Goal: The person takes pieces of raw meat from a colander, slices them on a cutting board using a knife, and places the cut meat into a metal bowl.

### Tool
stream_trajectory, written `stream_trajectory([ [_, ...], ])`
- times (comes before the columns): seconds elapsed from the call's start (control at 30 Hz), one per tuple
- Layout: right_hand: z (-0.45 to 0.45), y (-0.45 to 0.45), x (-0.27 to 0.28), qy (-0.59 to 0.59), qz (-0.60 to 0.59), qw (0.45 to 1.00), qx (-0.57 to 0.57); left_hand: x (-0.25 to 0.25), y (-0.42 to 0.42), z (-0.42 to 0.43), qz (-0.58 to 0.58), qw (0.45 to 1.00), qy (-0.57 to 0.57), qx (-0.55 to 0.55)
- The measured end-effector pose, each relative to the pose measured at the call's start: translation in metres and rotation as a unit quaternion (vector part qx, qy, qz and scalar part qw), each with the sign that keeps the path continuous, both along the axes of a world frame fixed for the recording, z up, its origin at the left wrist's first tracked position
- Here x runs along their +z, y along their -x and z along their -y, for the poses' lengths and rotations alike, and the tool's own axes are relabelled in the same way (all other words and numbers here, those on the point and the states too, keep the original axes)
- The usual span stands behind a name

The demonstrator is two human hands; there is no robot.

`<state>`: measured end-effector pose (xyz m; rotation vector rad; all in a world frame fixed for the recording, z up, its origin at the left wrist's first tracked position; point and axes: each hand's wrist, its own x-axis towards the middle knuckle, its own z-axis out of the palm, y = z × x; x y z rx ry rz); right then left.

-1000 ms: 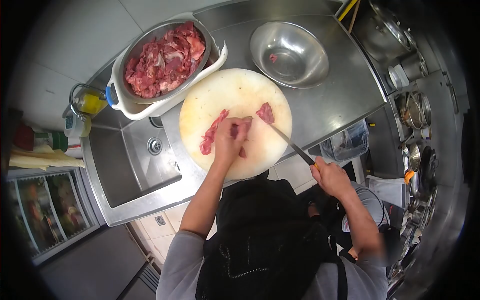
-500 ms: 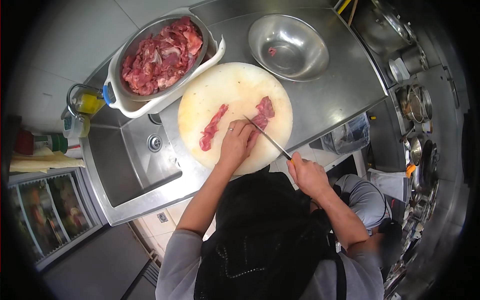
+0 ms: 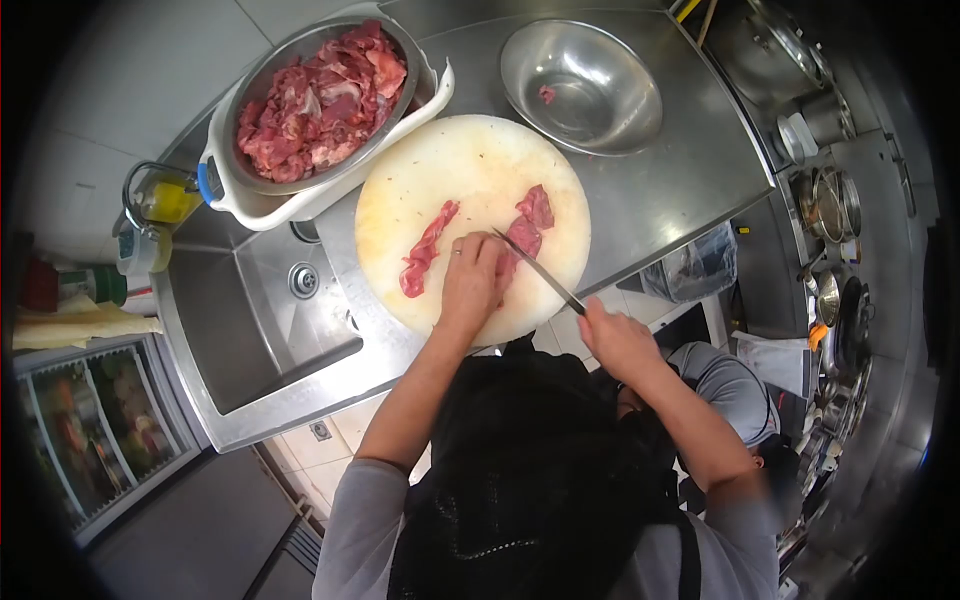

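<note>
A round white cutting board (image 3: 400, 180) bears two pieces of raw red meat. My right hand (image 3: 618, 343) is wrapped round the handle of a knife (image 3: 545, 275), its blade slanting up and left over the right piece of meat (image 3: 532, 215). With fingers curled together, my left hand (image 3: 474, 285) presses the lower end of that same piece, close beside the blade. Part of the meat is hidden under the fingers. To the left of this hand lies a separate meat strip (image 3: 429, 250), apart from it.
Behind the board, a metal bowl heaped with raw meat (image 3: 320, 105) sits in a white plastic basin (image 3: 300, 208). A steel bowl (image 3: 610, 85) with one small scrap stands at the back right. A sink (image 3: 260, 330) lies left. Another person (image 3: 725, 385) is low at the right.
The knife and my right hand have shifted slightly, the blade still crossing the right piece of meat. My left hand stays on that meat. The whole view has tilted a little.
</note>
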<state>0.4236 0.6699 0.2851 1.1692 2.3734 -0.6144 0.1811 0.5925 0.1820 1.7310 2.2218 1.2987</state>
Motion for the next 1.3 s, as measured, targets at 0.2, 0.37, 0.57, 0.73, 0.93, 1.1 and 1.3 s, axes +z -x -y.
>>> stream_trajectory([
  [0.2,0.014,-0.054,0.016,-0.014,0.026,0.999,0.016,0.034,0.020,0.022,0.426,0.900,0.004,0.086],
  [0.37,-0.022,-0.031,-0.012,-0.045,-0.068,0.995,0.049,0.021,0.011,0.017,0.251,0.961,0.114,-0.004],
  [0.57,-0.016,-0.007,0.005,-0.065,-0.115,0.991,0.026,0.022,-0.009,0.047,0.102,0.989,0.092,0.060],
  [0.73,0.005,-0.002,0.005,-0.058,-0.120,0.990,0.037,0.013,-0.001,0.050,0.022,0.998,0.038,0.049],
  [0.93,0.030,0.003,0.005,-0.040,-0.077,0.993,0.075,0.006,0.005,0.038,-0.036,0.999,0.023,0.015],
  [1.1,0.022,0.049,-0.030,-0.009,-0.114,0.992,0.051,0.003,0.003,0.043,-0.017,1.000,0.021,0.000],
  [1.3,0.023,-0.006,0.007,0.015,0.008,0.999,0.038,0.000,0.008,0.051,0.059,0.997,0.028,0.038],
])
